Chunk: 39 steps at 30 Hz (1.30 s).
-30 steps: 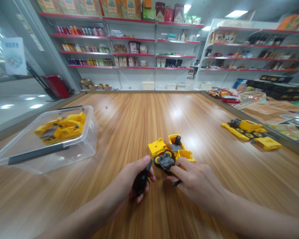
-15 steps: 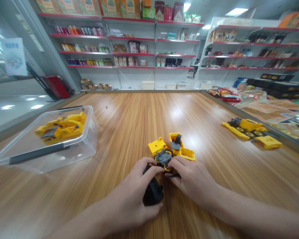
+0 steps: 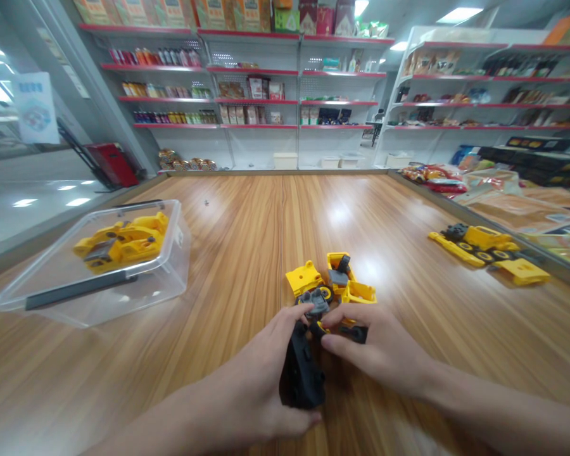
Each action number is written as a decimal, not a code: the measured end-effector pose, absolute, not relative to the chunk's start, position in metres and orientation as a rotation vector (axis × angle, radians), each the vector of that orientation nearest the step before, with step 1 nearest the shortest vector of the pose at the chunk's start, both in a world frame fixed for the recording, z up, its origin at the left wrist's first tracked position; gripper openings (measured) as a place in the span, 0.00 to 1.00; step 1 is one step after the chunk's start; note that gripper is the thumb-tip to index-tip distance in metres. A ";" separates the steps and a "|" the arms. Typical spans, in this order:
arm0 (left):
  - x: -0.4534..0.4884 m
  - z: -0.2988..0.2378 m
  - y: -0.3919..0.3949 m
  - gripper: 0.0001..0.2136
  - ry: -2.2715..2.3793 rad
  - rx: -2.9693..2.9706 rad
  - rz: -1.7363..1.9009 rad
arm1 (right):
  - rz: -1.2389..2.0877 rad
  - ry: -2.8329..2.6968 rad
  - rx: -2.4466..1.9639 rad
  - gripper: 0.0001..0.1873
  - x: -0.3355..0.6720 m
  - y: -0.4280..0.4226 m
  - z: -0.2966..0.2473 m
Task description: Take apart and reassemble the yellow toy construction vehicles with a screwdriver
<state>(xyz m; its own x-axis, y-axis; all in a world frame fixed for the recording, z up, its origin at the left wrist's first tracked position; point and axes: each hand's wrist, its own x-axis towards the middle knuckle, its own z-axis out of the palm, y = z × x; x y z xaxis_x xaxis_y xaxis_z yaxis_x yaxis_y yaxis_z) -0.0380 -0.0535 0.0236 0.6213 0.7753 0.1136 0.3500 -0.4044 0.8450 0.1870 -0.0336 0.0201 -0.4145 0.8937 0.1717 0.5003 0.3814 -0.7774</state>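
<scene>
A yellow and grey toy vehicle (image 3: pixel 330 285) lies on the wooden table (image 3: pixel 247 240) just in front of me. My left hand (image 3: pixel 266 373) is closed round a black toy part (image 3: pixel 300 373), holding it up against the near end of the toy. My right hand (image 3: pixel 380 351) pinches the toy's near side, with a black wheel piece (image 3: pixel 358 332) under its fingers. Both hands meet at the toy's grey middle section.
A clear plastic box (image 3: pixel 95 266) at the left holds another yellow toy vehicle (image 3: pixel 121 244). A third yellow toy (image 3: pixel 487 250) lies spread out at the right by the table edge. Packaged goods (image 3: pixel 437 177) and store shelves (image 3: pixel 266 95) stand beyond.
My left hand brought the black part from beside the toy up to its near end. My right hand shifted its fingers along the toy's near side. The toy barely moved.
</scene>
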 end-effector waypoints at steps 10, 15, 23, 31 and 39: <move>-0.032 0.035 -0.060 0.48 0.867 1.803 0.494 | 1.277 -1.740 -1.083 0.09 0.186 -0.031 0.018; -0.030 0.034 -0.063 0.50 0.857 1.770 0.573 | 1.152 -1.829 -1.024 0.05 0.181 -0.039 0.019; -0.031 0.036 -0.061 0.49 0.881 1.852 0.651 | 0.854 -1.969 -1.030 0.11 0.182 -0.039 0.017; -0.032 0.035 -0.060 0.49 0.862 1.910 0.663 | 0.808 -1.990 -0.979 0.12 0.183 -0.038 0.015; -0.033 0.033 -0.059 0.51 0.811 1.949 0.674 | 0.724 -2.028 -0.883 0.13 0.183 -0.037 0.015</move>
